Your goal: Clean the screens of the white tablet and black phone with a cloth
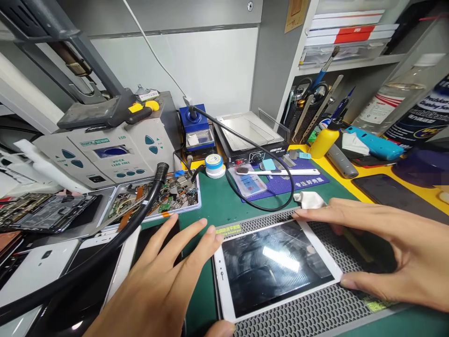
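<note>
A white-framed tablet (277,267) with a dark, reflective screen lies face up on a grey honeycomb-textured mat (298,311). My left hand (161,271) is open, its fingers stretched and spread beside the tablet's left end. Its index fingertip is near the upper left corner and its thumb near the lower left one. At the other end, my right hand (379,248) spans the tablet's right edge, thumb at the lower corner and index finger at the upper corner. A crumpled white tissue (310,200) lies just beyond the right fingertips.
A black hose (140,215) crosses the left side over several phones. Behind are a parts tray (175,194), a hot-air station (112,150) and a heating plate (252,133). A toothbrush (280,172) and a yellow bottle (324,140) stand or lie to the back right.
</note>
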Motion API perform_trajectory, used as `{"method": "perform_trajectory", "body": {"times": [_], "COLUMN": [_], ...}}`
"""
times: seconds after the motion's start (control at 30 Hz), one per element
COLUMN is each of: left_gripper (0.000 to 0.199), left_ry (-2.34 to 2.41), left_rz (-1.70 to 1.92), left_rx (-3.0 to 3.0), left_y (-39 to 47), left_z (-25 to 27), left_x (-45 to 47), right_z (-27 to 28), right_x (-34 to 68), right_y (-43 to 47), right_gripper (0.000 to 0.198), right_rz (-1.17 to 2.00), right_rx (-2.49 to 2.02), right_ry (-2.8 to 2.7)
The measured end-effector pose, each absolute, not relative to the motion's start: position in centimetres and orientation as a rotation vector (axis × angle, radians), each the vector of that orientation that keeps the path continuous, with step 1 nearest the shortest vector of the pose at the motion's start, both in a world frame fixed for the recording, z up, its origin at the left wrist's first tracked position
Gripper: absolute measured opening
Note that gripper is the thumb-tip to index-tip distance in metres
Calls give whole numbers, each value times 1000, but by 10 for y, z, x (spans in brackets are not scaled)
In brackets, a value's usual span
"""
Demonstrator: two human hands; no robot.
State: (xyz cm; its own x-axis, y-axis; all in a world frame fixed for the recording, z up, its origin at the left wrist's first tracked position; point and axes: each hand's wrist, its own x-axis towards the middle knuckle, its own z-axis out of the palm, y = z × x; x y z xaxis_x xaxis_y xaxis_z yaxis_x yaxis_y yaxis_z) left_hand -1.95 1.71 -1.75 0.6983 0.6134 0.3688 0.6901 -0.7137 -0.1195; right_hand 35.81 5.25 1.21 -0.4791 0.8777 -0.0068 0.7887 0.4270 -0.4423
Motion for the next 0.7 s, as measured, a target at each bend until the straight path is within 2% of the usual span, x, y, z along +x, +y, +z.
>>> {"method": "perform_trajectory", "body": {"times": [0.43,0.7], "left_gripper": [79,86], "left_ry": [-983,-1034], "left_rz": [-396,-390], "left_rx": [-2670,-2694], "left_y": [21,22], "left_z": [-32,-41], "left_x": [-29,-36], "right_z": [21,33], "right_x": [356,351], "right_y": [54,54], "right_gripper": [85,81], "right_rz": [639,815], "right_rx": [-1412,-1426], "right_ry": [-2620,-2596]}}
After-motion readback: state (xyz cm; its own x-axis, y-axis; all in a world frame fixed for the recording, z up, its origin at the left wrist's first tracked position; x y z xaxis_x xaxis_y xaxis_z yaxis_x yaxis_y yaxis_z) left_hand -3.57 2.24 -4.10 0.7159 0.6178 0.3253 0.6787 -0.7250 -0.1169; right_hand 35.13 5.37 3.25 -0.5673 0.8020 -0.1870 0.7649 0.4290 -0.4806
